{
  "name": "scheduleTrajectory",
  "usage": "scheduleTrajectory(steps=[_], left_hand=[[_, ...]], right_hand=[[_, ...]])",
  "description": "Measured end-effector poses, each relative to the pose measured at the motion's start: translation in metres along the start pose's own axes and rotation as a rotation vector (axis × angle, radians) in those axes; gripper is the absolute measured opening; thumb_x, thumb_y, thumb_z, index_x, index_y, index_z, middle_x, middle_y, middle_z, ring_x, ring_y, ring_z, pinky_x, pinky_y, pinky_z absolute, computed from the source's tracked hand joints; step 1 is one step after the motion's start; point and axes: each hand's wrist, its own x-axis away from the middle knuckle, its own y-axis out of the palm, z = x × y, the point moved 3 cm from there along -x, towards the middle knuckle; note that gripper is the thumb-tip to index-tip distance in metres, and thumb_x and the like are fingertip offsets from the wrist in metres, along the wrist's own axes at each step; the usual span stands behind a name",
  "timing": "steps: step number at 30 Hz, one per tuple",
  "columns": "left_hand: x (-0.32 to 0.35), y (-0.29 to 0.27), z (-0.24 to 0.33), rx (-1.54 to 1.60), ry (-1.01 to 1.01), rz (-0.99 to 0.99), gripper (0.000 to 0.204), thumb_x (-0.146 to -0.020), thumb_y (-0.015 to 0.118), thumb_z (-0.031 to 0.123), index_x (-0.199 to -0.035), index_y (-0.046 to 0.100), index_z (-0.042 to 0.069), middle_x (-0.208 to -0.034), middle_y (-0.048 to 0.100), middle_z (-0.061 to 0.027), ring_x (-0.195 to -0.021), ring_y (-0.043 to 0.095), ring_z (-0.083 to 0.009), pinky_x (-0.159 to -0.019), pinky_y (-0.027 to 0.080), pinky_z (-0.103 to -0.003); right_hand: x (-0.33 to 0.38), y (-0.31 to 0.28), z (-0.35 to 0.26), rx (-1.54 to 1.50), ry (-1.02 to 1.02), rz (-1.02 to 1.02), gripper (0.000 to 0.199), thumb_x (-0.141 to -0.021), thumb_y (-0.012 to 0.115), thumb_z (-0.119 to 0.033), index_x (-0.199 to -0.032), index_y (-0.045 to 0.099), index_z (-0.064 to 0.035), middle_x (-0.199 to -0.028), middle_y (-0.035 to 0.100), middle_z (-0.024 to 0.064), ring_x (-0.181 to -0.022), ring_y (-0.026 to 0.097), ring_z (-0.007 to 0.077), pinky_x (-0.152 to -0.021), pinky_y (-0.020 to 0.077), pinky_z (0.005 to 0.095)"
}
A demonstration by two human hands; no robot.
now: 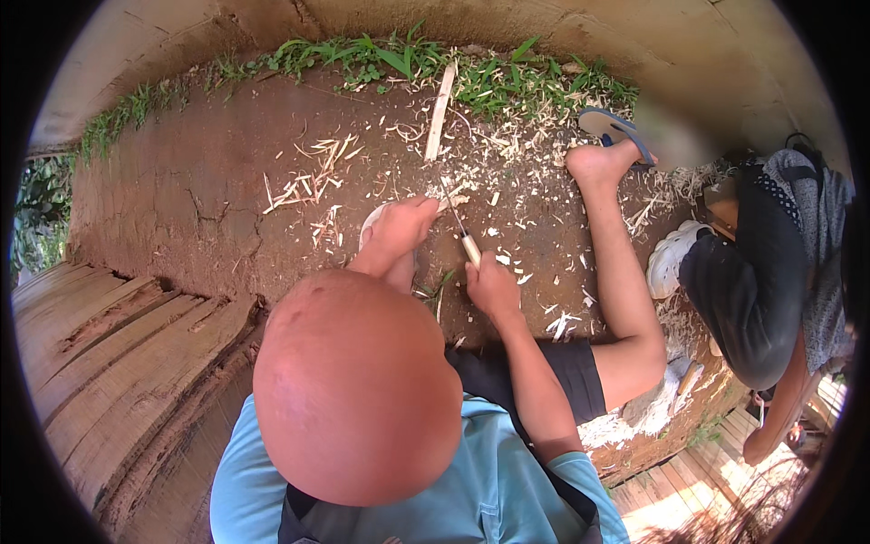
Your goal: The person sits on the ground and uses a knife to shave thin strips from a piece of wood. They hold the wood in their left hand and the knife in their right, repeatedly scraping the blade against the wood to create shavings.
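My right hand is wrapped round the pale wooden handle of a knife. Its thin dark blade points away from me, up and slightly left. Across from it, my left hand is closed on a small pale piece of wood, which shows only in part beside the blade. The blade lies close to this wood; I cannot tell whether they touch. My raised left knee fills the near middle and hides most of my left arm. Part of my left foot shows under the left hand.
Pale shavings litter the brown ground. A flat wood strip lies ahead, near grass along a wall. Stacked planks stand at left. My right leg stretches out, a flip-flop on its foot. Another person is at right.
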Motion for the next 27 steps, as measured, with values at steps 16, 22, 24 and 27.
scheduleTrajectory(steps=[16, 22, 24, 27], left_hand=[[-0.006, 0.008, -0.011, 0.042, -0.140, 0.014, 0.023, -0.092, 0.055, 0.027, -0.091, 0.049, 0.004, -0.079, 0.063, -0.0214, -0.071, 0.062, -0.0414, -0.062, 0.050, -0.049], [-0.005, 0.006, -0.010, 0.036, -0.135, 0.030, 0.022, -0.092, 0.056, 0.025, -0.091, 0.049, 0.005, -0.077, 0.063, -0.0216, -0.071, 0.061, -0.0426, -0.063, 0.049, -0.051], [-0.006, 0.008, -0.008, 0.048, -0.111, 0.020, 0.022, -0.092, 0.056, 0.026, -0.091, 0.049, 0.005, -0.077, 0.063, -0.0215, -0.071, 0.061, -0.0430, -0.063, 0.050, -0.051], [-0.005, 0.006, -0.007, 0.045, -0.111, 0.004, 0.022, -0.092, 0.056, 0.026, -0.090, 0.049, 0.005, -0.077, 0.062, -0.0215, -0.071, 0.061, -0.0428, -0.063, 0.050, -0.051]], right_hand=[[0.020, -0.090, -0.016, -0.914, -0.242, 0.025, 0.029, -0.097, 0.053, -0.029, -0.108, 0.054, -0.0023, -0.078, 0.059, 0.0026, -0.064, 0.054, 0.0071, -0.057, 0.0441, 0.0210], [0.053, -0.108, -0.041, -1.067, -0.527, 0.832, 0.041, -0.094, 0.055, -0.037, -0.110, 0.045, -0.0001, -0.080, 0.061, 0.0142, -0.063, 0.059, 0.0218, -0.053, 0.0472, 0.0305], [0.031, -0.038, -0.011, -0.545, -0.110, 0.461, 0.040, -0.093, 0.055, -0.035, -0.107, 0.046, 0.0002, -0.081, 0.063, 0.0227, -0.072, 0.062, 0.0366, -0.062, 0.0496, 0.0436], [0.027, 0.027, 0.010, -0.090, 0.141, -0.127, 0.036, -0.091, 0.054, -0.034, -0.104, 0.049, -0.0006, -0.087, 0.064, 0.0301, -0.087, 0.062, 0.0469, -0.076, 0.0481, 0.0541]])
